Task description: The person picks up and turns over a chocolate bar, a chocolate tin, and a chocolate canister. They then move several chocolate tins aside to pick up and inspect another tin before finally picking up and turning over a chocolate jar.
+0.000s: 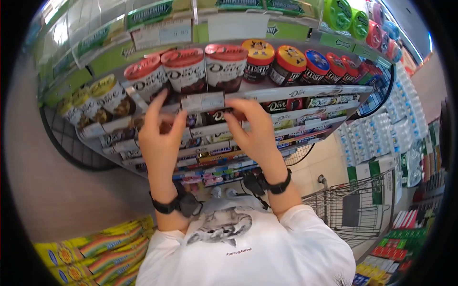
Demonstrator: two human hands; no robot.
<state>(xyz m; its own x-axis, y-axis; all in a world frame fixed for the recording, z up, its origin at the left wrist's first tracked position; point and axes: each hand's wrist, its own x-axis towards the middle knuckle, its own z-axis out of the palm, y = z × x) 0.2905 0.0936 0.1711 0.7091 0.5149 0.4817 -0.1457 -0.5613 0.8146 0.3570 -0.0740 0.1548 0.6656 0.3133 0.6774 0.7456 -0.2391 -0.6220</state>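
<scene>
Both of my hands reach toward a store shelf of sweets. My left hand [163,131] has its fingers apart, with nothing seen between them, just below the red-lidded Dove tubs [183,71]. My right hand [250,126] is spread too, its fingertips near the right end of a price label [202,101] on the shelf edge. Whether the fingertips touch the shelf cannot be made out. Dark Dove packs [277,106] lie in the row beside my right hand. Yellow-lidded tubs [110,95] stand to the left, and M&M's tubs [287,66] stand to the right.
Gum boxes [150,12] line the upper shelf. A wire shopping cart [355,205] stands at the lower right, near stacked bottled water [369,136]. Yellow packages [95,252] lie at the lower left. The display has a black wire rim [59,143].
</scene>
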